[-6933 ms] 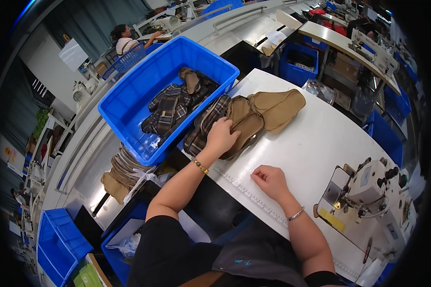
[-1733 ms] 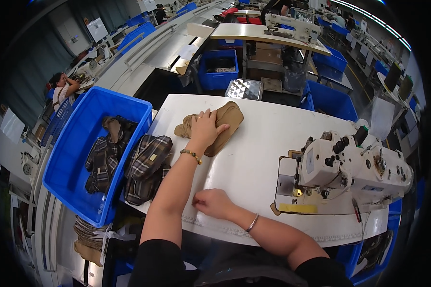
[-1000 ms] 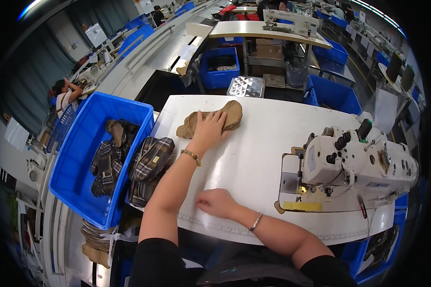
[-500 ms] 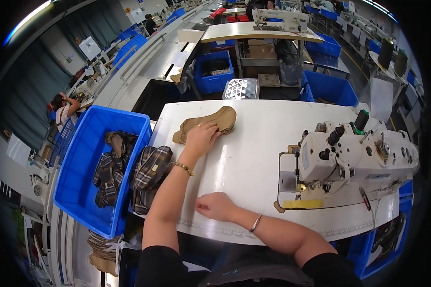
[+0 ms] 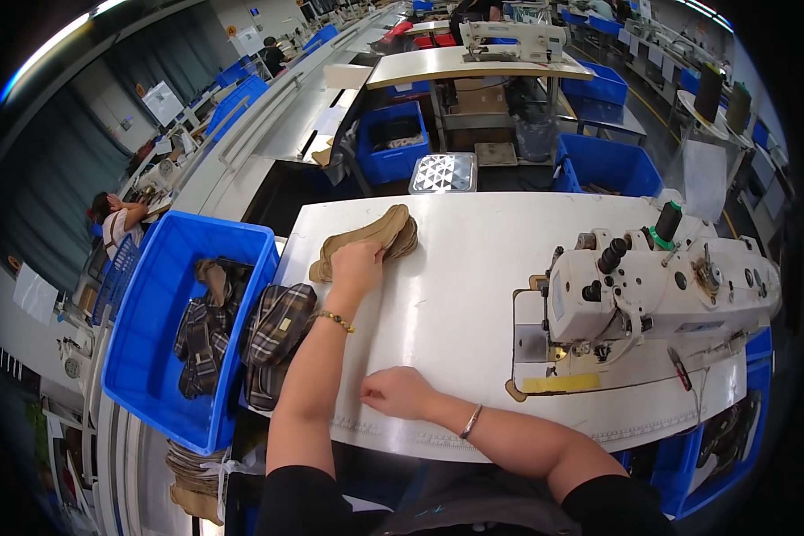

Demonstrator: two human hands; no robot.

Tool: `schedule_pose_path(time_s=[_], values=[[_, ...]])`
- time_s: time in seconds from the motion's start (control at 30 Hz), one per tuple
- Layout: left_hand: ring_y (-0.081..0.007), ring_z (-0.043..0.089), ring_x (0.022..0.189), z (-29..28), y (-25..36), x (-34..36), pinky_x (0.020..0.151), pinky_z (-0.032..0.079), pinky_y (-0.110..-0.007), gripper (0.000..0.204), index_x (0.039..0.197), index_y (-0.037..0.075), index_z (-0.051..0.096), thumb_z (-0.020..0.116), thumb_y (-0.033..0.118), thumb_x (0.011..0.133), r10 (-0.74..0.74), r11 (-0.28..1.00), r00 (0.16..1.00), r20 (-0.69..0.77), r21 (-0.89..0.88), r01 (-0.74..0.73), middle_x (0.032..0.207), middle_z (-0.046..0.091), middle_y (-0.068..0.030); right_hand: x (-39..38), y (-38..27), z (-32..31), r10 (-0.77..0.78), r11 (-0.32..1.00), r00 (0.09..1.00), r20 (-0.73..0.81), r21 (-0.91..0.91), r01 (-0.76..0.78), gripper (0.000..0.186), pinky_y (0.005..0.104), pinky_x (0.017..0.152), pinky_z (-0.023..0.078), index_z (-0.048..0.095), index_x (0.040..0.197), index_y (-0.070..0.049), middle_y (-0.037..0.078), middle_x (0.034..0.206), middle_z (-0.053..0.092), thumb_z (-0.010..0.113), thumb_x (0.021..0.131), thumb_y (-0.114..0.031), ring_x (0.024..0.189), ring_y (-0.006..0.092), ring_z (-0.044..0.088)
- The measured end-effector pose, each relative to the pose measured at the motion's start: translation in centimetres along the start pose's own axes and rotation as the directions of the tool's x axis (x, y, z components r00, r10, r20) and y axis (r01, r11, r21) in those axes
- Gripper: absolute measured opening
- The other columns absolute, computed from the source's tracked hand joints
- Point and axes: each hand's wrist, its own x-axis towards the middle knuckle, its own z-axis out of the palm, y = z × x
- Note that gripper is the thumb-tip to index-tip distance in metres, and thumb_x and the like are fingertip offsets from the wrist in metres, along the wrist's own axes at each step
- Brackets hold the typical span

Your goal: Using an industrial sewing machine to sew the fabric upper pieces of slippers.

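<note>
1. At the far left of the white surface [image 5: 473, 295], found the tan pile [image 5: 375, 230] of flat, sole-shaped pieces, lying slantwise, with the rounded right end pointing away.
2. Touched the pile at its near side with the left hand [image 5: 355, 268], fingers bent at the edge. Could not tell whether that grip was clamped on any layers or only pressed against them, the thumb's place being unclear.
3. Rested the right hand [image 5: 397, 393] on the near part of the surface, grip together in a loose curl, with nothing seen in it, well apart from the pile.
4. Judged as done: tan pieces stacked into one pile, roughly lined up.
5. Judged as left: even edges, with layers still splayed at the right end. Could not count the layers.
6. Saw plaid pieces [image 5: 281, 322] on the surface at the left, just beside the blue bin [image 5: 143, 330], and more plaid fabric [image 5: 207, 330] inside it, none of it in either hand.
7. Noted the sewing machine [image 5: 652, 304] at the right, well apart from both hands and untouched by either.
</note>
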Motion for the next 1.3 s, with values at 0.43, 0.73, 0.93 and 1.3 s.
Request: schedule_pose_path(time_s=[0.43,0.73,0.93,1.3], values=[[-0.0357,0.064,0.071,-1.9,-0.7,0.6,0.067,0.050,-0.041,0.018,0.089,0.005,0.072,0.064,0.022,0.090,-0.155,0.974,0.977,0.145,-0.140,0.176,0.076,0.067,-0.0174,0.0,-0.3,-0.3,0.017,1.000,1.000,0.022,-0.011,-0.017,0.012,0.0400,0.070,0.053,0.067,0.085,-0.009,0.008,0.083,0.070,0.063,0.083,-0.019,0.078,0.0289,0.067],[-0.0338,0.062,0.095,-1.0,-0.8,0.1,0.081,0.049,-0.043,0.014,0.086,0.005,0.069,0.070,0.019,0.084,-0.121,0.960,0.990,0.074,-0.243,0.136,0.092,0.067,-0.0146,-0.1,-0.3,-0.4,0.010,1.000,1.000,0.014,-0.030,-0.010,0.011,0.0403,0.068,0.052,0.067,0.084,-0.009,0.008,0.081,0.070,0.062,0.084,-0.019,0.075,0.0289,0.066],[-0.0344,0.059,0.094,-0.6,-2.0,0.6,0.081,0.049,-0.043,0.016,0.087,0.003,0.066,0.073,0.015,0.082,-0.058,0.982,0.986,0.154,-0.168,0.084,0.095,0.065,-0.0133,0.1,-0.6,-0.1,0.000,1.000,1.000,0.011,-0.012,0.000,0.012,0.0408,0.067,0.052,0.066,0.083,-0.009,0.008,0.080,0.069,0.061,0.084,-0.019,0.074,0.0292,0.066],[-0.0393,0.058,0.085,-5.5,5.5,-6.5,0.075,0.047,-0.046,0.014,0.082,0.002,0.060,0.072,0.011,0.080,0.089,0.950,0.970,0.227,-0.311,-0.015,0.088,0.060,-0.0179,-0.6,0.0,0.4,-0.172,0.966,0.985,0.033,-0.189,0.175,0.019,0.0454,0.063,0.050,0.062,0.076,-0.010,0.011,0.071,0.065,0.061,0.085,-0.026,0.070,0.0337,0.064]])
